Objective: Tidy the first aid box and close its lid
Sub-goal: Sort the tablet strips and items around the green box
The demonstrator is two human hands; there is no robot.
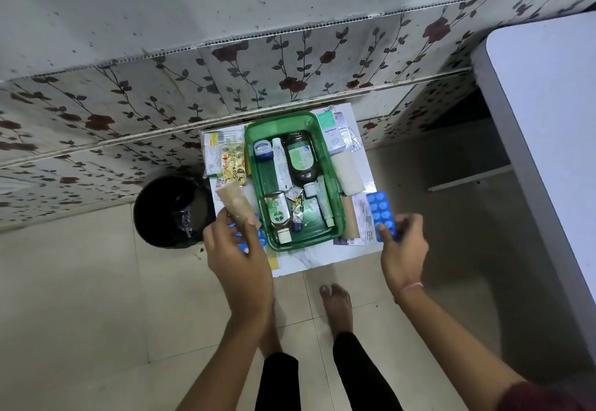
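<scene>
box (335, 185): open top, way in from above | inside: full of bottles and tubes, bare floor only at near end | left of box: pill strips (230, 162), left hand (237, 249) with roll (237, 206) | right of box: packs, right hand (403, 246) with blue strip (380, 209) | bin (172, 210) touches table (319, 260) on left

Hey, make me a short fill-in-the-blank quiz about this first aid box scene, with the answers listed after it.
1. The right hand holds a blister pack coloured ____.
2. The left hand holds a tan packet to the ____ of the green box.
3. The small Dettol bottle lies ____ the green box.
4. The black bin stands on the floor to the ____ of the small table.

Missing words: blue; left; inside; left
</scene>
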